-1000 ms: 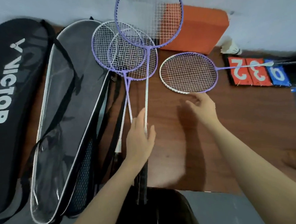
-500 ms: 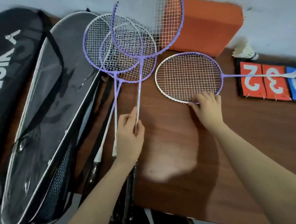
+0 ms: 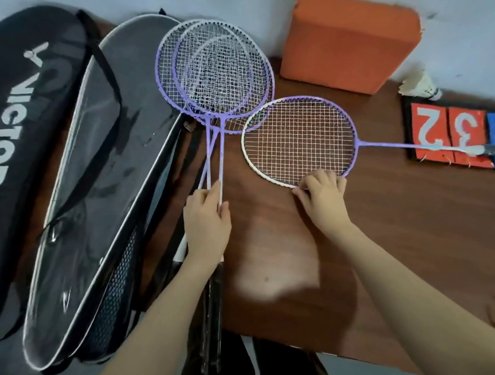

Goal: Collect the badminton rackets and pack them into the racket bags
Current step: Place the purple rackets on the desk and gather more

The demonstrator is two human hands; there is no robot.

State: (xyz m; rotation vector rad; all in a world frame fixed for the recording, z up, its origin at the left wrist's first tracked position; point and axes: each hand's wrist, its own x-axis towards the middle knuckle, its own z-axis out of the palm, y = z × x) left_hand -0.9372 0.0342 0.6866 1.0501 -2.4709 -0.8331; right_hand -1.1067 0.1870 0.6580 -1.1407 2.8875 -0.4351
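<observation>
Now the left hand [image 3: 206, 219] grips three thin racket shafts together, fingers curled round them just above the black grips. Those three rackets [image 3: 218, 75] fan upward from the hand, their purple-and-white heads overlapping — one part of the stack lies over the edge of the open grey racket bag [image 3: 93, 174], the rest over the brown wooden surface [image 3: 390, 236]. The handles run down past the wrist and off the near edge of the surface.

The right hand [image 3: 323, 193] pinches the near rim of a fourth racket [image 3: 298, 139], fingers curled over the frame. This racket lies flat on the surface, head toward the bundle and just touching or overlapping its lowest head, shaft pointing right across a score flip board [image 3: 459, 131] showing red and blue number cards.

A black Victor bag [image 3: 8, 139] lies at far left, beside the open grey one. An orange block [image 3: 347, 39] sits at the back of the surface, with a white shuttlecock [image 3: 420, 86] to its right — near the score board's top edge.
</observation>
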